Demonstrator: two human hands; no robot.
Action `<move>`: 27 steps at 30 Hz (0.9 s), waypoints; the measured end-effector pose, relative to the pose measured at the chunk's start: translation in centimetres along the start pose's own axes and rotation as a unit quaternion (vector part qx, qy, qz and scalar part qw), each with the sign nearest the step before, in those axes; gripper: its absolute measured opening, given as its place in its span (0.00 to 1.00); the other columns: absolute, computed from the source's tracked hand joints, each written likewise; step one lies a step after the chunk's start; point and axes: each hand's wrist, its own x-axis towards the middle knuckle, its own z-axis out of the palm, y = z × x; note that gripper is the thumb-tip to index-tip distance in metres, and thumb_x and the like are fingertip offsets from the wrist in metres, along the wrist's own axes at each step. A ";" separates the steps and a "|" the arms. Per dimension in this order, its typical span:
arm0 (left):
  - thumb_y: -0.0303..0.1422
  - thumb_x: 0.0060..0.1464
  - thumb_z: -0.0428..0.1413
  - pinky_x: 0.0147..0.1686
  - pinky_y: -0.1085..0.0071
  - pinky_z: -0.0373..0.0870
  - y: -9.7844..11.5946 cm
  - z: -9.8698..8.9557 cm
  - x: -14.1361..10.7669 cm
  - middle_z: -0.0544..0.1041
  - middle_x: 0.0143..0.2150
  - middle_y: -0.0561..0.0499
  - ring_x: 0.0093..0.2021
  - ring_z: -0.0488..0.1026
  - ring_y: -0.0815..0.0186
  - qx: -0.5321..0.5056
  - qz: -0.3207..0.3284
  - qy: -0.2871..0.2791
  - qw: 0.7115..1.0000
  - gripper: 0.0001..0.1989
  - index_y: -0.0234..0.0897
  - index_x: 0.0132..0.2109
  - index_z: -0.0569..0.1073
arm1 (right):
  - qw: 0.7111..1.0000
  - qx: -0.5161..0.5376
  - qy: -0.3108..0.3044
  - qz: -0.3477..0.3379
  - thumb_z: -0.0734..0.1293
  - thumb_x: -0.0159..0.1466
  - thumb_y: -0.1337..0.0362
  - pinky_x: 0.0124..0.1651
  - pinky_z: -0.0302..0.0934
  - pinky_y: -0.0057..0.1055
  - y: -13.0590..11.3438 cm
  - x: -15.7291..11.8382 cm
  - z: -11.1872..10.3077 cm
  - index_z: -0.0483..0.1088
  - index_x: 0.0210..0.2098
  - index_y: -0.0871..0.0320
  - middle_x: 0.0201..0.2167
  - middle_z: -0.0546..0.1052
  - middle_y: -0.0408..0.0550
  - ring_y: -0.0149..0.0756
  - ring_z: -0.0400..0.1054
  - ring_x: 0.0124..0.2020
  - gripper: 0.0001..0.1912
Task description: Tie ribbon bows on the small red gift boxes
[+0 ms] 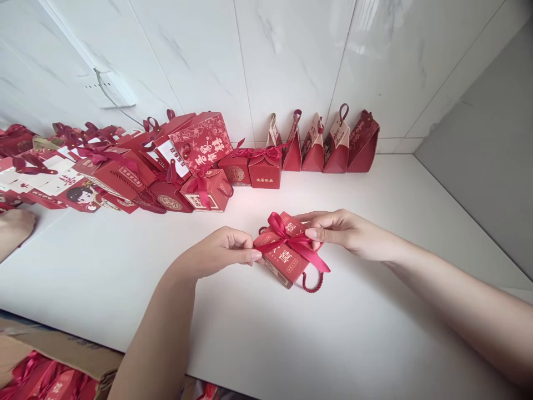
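On the white table lies a red gift box (283, 265) with gold lettering and twisted cord handles. A red ribbon (276, 223) is tied in a bow across its top. At the box's left side, my left hand (225, 251) pinches one end of the ribbon between thumb and fingers. My right hand (339, 230) is at the opposite side, its thumb and fingers closed on the ribbon's right part near the bow. One ribbon tail hangs past the box's near right edge, beside a cord handle (313, 282).
Many red gift boxes (204, 144) are piled along the tiled wall at the left. Several triangular boxes (336, 144) stand in a row at the back. Another person's hand (16, 229) rests at the far left. A cardboard carton (79, 355) with ribboned boxes sits below the table's front edge.
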 end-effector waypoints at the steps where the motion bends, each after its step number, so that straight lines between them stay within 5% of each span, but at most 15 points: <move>1: 0.42 0.58 0.57 0.34 0.73 0.58 -0.1 0.0 0.1 0.68 0.29 0.55 0.32 0.62 0.70 -0.001 0.001 -0.002 1.000 0.16 0.34 0.29 0.70 | 1.000 0.001 -0.001 0.002 0.66 0.67 0.54 0.58 0.64 0.44 0.1 0.0 -0.1 0.75 0.25 0.58 0.61 0.71 0.49 0.48 0.69 0.57 0.19; 13: 0.43 0.57 0.57 0.23 0.72 0.48 -0.2 0.2 0.1 0.56 0.20 0.58 0.23 0.52 0.73 0.073 -0.001 0.014 0.997 0.19 0.35 0.25 0.66 | 0.999 0.020 0.037 0.006 0.67 0.67 0.58 0.60 0.59 0.44 1.1 0.6 0.1 0.72 0.21 0.57 0.60 0.73 0.46 0.48 0.67 0.59 0.18; 19: 0.49 0.49 0.62 0.24 0.72 0.55 -1.2 0.0 0.7 0.65 0.20 0.53 0.23 0.57 0.72 0.110 -0.022 -0.051 0.992 0.24 0.33 0.20 0.72 | 0.994 0.099 0.053 -0.013 0.65 0.68 0.56 0.59 0.60 0.43 2.7 0.9 0.8 0.76 0.29 0.57 0.60 0.72 0.49 0.46 0.68 0.58 0.15; 27: 0.47 0.49 0.62 0.25 0.72 0.57 -1.9 0.4 1.7 0.75 0.26 0.51 0.25 0.62 0.70 0.131 -0.054 -0.094 0.985 0.18 0.34 0.29 0.81 | 0.992 0.122 0.029 0.000 0.61 0.71 0.52 0.61 0.58 0.47 3.1 0.8 0.9 0.77 0.45 0.54 0.59 0.73 0.50 0.48 0.69 0.57 0.17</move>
